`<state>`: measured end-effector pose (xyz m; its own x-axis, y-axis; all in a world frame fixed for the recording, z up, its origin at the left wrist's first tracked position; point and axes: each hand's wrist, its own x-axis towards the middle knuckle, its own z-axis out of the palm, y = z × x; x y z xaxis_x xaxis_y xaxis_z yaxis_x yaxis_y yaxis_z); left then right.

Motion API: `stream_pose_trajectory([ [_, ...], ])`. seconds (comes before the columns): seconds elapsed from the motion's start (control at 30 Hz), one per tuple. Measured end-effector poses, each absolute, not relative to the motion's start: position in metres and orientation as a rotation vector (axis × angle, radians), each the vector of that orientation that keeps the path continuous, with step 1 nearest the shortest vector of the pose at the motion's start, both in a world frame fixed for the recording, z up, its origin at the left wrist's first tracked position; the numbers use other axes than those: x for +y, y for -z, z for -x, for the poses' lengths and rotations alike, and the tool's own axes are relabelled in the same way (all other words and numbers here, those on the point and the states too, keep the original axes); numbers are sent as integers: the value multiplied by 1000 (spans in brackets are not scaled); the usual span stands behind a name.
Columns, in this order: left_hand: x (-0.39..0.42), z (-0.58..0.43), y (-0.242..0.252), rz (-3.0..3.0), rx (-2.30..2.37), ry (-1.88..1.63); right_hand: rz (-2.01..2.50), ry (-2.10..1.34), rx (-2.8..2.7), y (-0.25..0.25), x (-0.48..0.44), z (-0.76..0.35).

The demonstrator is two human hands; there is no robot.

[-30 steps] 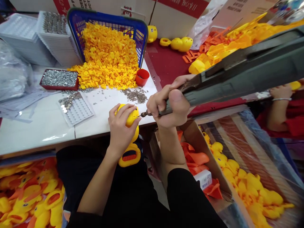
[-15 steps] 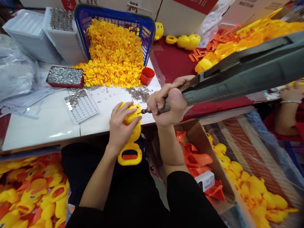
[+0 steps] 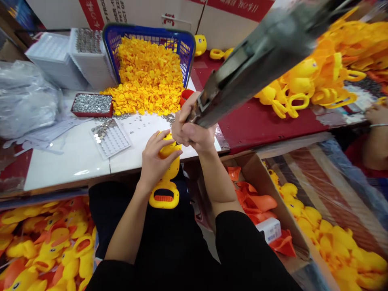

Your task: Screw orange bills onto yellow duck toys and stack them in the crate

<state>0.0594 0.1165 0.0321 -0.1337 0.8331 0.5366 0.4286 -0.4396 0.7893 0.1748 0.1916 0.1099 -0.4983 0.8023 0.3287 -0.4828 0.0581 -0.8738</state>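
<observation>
My left hand (image 3: 156,159) grips a yellow plastic duck toy (image 3: 165,194) at the table's front edge, its ring handle with an orange insert hanging toward my lap. Wrapped round a dark grey electric screwdriver (image 3: 239,76), my right hand (image 3: 194,127) sits just above the toy's upper end. The tool tilts up to the right, and its bit is hidden behind my right fingers. Close by on the white table lie a plastic tray with silver discs (image 3: 110,137) and loose small screws (image 3: 169,118). A red cup (image 3: 186,96) is partly covered by my right hand.
A blue basket (image 3: 189,56) spills small yellow parts (image 3: 148,76) onto the table. Left of it stand a red box of metal pieces (image 3: 92,104) and stacked white trays (image 3: 57,60). Orange parts fill a carton (image 3: 242,161). Yellow duck toys lie lower left and right. A co-worker's arm (image 3: 377,129) shows at right.
The screwdriver has swung from a low slant to a steeper one, and my right hand has moved left, closer over the toy. My left hand keeps its hold. The view has shifted slightly.
</observation>
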Motion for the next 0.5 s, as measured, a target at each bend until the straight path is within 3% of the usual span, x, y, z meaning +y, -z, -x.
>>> stream_pose_trajectory([
  [0.27, 109, -64, -21, -1805, 1481, -1611, 612, -1063, -1232, -121, 202, -192],
  [0.5, 89, -84, -17, -2170, 1559, -1643, 1200, -327, -1123, -104, 276, -320],
])
